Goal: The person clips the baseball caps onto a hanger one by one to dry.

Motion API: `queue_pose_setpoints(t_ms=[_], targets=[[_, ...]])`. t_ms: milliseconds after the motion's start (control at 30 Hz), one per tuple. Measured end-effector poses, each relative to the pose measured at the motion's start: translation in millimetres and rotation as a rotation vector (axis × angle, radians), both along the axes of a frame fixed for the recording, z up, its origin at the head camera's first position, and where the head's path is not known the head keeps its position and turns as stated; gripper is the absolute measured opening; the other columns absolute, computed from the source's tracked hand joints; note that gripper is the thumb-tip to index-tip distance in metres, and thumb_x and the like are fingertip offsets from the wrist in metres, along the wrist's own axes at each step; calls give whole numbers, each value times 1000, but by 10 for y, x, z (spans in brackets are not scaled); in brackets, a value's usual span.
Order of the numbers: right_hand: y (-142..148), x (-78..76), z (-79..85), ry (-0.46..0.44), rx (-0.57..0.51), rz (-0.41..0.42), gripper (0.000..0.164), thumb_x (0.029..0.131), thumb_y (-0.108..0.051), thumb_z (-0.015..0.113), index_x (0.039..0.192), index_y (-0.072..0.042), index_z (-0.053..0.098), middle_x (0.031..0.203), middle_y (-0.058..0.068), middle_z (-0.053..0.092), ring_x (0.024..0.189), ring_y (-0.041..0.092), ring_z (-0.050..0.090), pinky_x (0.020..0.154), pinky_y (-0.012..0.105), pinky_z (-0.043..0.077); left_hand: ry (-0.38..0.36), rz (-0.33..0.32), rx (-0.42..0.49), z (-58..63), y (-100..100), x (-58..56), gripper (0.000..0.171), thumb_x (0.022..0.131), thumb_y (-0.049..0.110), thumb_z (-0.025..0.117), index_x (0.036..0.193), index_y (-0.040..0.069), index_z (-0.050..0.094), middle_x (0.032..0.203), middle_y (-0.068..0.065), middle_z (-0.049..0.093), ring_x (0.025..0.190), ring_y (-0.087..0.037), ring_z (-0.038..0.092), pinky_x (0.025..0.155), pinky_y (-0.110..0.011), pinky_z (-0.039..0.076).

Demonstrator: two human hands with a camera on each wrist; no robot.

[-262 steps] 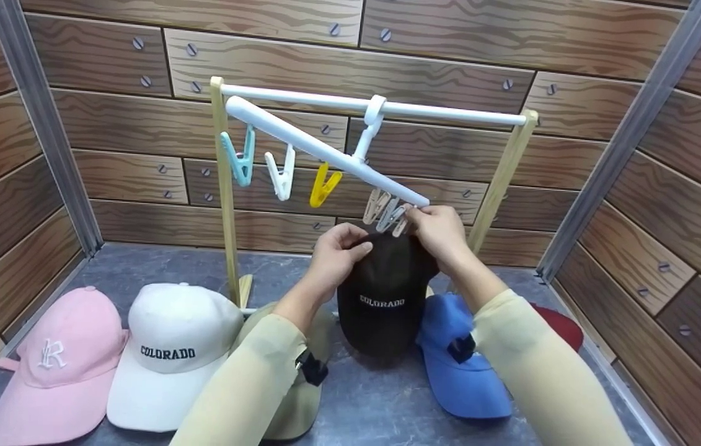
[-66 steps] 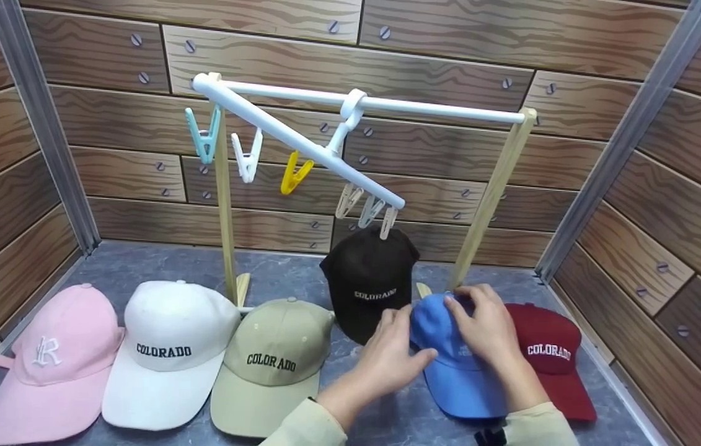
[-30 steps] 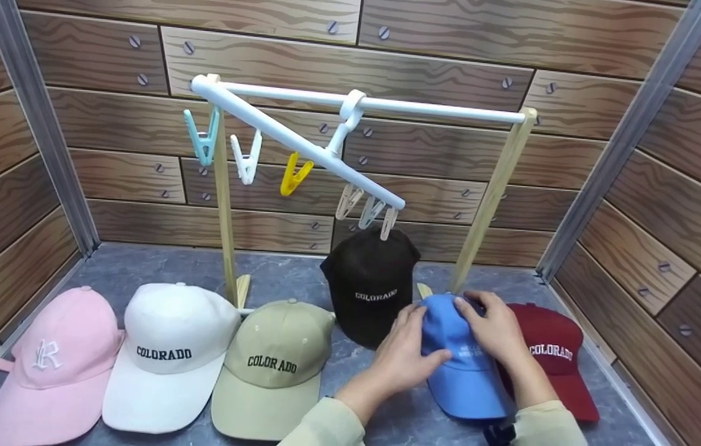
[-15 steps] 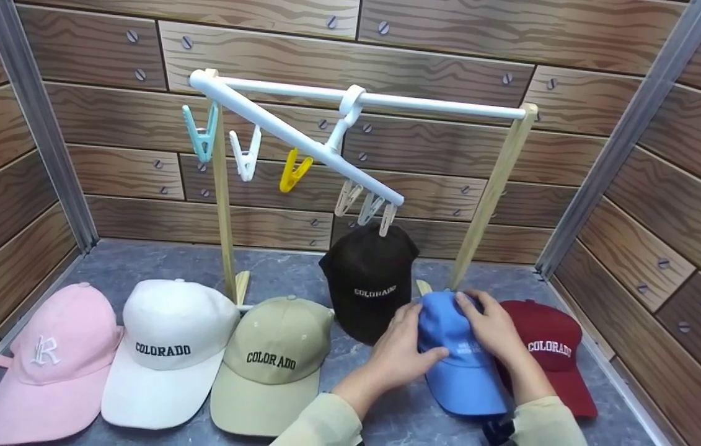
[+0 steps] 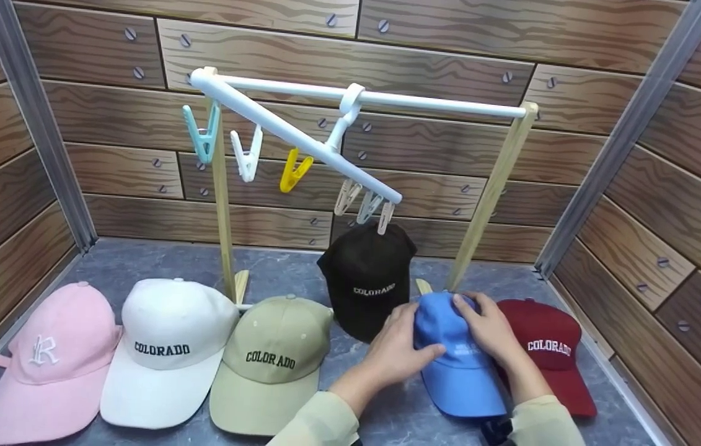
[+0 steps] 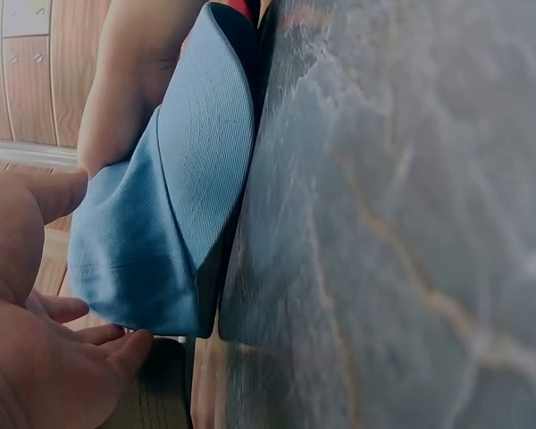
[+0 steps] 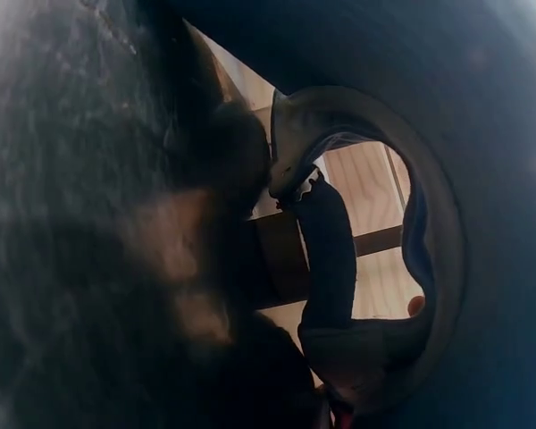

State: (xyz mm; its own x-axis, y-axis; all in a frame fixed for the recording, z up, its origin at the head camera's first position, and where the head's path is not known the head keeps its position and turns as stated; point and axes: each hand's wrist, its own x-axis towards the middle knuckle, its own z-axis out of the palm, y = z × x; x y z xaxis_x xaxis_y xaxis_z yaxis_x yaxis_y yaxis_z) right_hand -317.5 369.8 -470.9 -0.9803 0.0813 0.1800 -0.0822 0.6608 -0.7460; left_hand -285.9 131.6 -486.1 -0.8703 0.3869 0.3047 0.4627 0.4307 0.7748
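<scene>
A blue baseball cap [image 5: 465, 387] sits on the tabletop, brim toward me. The left hand [image 5: 395, 350] lies along its left side with fingers extended and thumb out over the front. In the left wrist view the left hand [image 6: 36, 349] has its fingertips at the crown of the blue cap [image 6: 129, 250]. The right hand [image 5: 493, 328] holds the crown's right side, thumb in front, fingers mostly hidden behind. Just behind, a black cap [image 5: 369, 266] hangs by its top from a clothespin [image 5: 386, 218]. Dark and blurred, the right wrist view shows a round opening with a dark strap [image 7: 329, 259].
A white clip hanger [image 5: 276, 127] slants from the rack's rail [image 5: 437, 102], carrying several other clips. Pink [image 5: 46, 396], white [image 5: 145, 396] and khaki [image 5: 263, 402] caps line the left. A dark red cap [image 5: 567, 387] is close by the right hand.
Earlier both hands were at the black cap and its clip; they have let go and come down to the blue cap. The hanger has shifted left. Lately the left hand has moved in closer.
</scene>
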Motion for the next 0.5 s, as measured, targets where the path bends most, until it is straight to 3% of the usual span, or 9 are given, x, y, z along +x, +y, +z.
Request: queue_pose_setpoints(t_ms=[300, 500], targets=[[-18, -2, -12, 14, -23, -7, 58, 114, -44, 61, 139, 7, 63, 146, 33, 60, 141, 50, 53, 120, 63, 38, -24, 14, -23, 4, -11, -7, 88, 99, 48, 81, 166, 3, 45, 165, -14, 50, 151, -30, 48, 123, -48, 44], [-32, 4, -8, 32, -36, -60, 41, 111, -41, 60, 123, -3, 68, 128, 22, 69, 123, 38, 62, 106, 50, 45, -2, 17, -9, -3, -30, -19, 88, 98, 47, 82, 164, 0, 46, 162, -16, 53, 149, -32, 50, 122, -49, 45]])
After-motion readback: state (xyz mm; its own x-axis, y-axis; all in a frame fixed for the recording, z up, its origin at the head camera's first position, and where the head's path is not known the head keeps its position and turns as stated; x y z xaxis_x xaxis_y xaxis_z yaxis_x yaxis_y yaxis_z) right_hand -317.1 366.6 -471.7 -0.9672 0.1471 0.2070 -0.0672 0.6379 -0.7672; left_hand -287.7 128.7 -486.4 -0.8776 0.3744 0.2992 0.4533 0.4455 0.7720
